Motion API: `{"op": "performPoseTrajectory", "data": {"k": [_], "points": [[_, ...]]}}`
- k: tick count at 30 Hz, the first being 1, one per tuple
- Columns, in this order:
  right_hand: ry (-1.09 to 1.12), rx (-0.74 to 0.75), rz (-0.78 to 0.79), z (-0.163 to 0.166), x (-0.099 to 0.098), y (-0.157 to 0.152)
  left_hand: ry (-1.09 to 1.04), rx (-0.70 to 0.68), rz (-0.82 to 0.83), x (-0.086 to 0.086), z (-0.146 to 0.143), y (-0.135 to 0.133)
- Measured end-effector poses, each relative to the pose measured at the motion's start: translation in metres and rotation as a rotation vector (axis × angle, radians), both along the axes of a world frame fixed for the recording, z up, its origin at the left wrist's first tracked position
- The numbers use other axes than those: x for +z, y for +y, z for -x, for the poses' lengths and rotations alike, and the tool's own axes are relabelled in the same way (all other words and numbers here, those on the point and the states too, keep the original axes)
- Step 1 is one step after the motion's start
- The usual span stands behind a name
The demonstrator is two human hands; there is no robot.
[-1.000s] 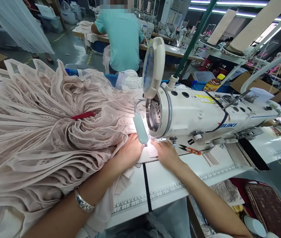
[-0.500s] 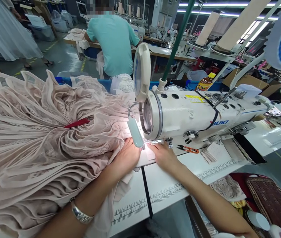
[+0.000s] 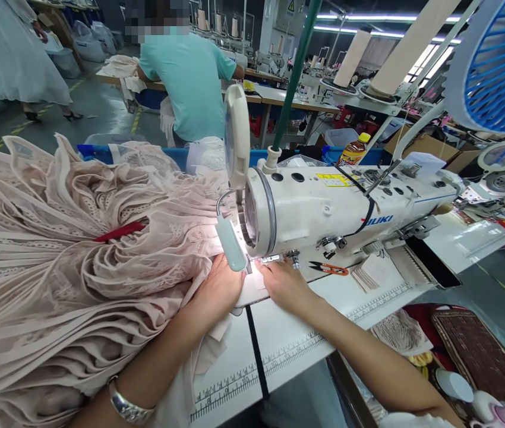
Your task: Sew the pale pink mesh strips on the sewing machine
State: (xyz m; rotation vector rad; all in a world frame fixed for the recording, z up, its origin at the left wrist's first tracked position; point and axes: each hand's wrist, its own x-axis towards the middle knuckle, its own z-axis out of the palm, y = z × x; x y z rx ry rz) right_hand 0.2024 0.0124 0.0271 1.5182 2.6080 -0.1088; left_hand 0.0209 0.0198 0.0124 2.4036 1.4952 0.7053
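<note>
A white sewing machine (image 3: 337, 211) stands on the white table (image 3: 292, 339). My left hand (image 3: 217, 291) lies flat, fingers together, on pale pink fabric (image 3: 78, 255) just left of the needle. My right hand (image 3: 283, 285) rests flat on a small pale fabric piece (image 3: 255, 285) under the presser foot, fingers stretched toward the needle. The machine's small lamp (image 3: 230, 244) hangs over both hands and lights the spot. A big pile of the same pink pleated fabric fills the left side, tied with a red strip (image 3: 121, 230).
Orange thread snips (image 3: 328, 269) lie right of the needle. A person in a teal shirt (image 3: 190, 77) sits with their back to me beyond the pile. A bottle (image 3: 353, 151), a blue fan (image 3: 497, 65) and more machines stand behind. A woven basket (image 3: 479, 351) sits low right.
The view has shifted up and to the right, so everything sits further left in frame. Both hands stay pressed on the fabric at the needle, hardly moved relative to the machine.
</note>
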Motion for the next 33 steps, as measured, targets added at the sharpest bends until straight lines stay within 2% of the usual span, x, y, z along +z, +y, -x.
{"op": "performPoseTrajectory", "data": {"k": [6, 12, 18, 24, 30, 33], "points": [[0.021, 0.004, -0.008, 0.000, -0.001, 0.001, 0.010, -0.039, -0.025, 0.002, 0.000, -0.001], [0.022, 0.031, -0.049, 0.000, 0.002, 0.001, 0.035, 0.035, 0.035, -0.001, 0.000, 0.000], [0.027, 0.010, -0.034, 0.002, 0.008, 0.001, 0.044, 0.049, 0.068, 0.002, -0.001, 0.000], [0.018, 0.013, -0.003, 0.002, 0.008, 0.003, 0.058, 0.044, 0.058, -0.003, 0.000, 0.000], [0.028, 0.024, -0.086, 0.001, -0.002, 0.003, 0.069, 0.054, 0.086, 0.003, -0.001, -0.002], [0.054, 0.014, -0.132, 0.000, -0.009, 0.002, 0.090, 0.077, 0.046, 0.002, 0.001, -0.003]]}}
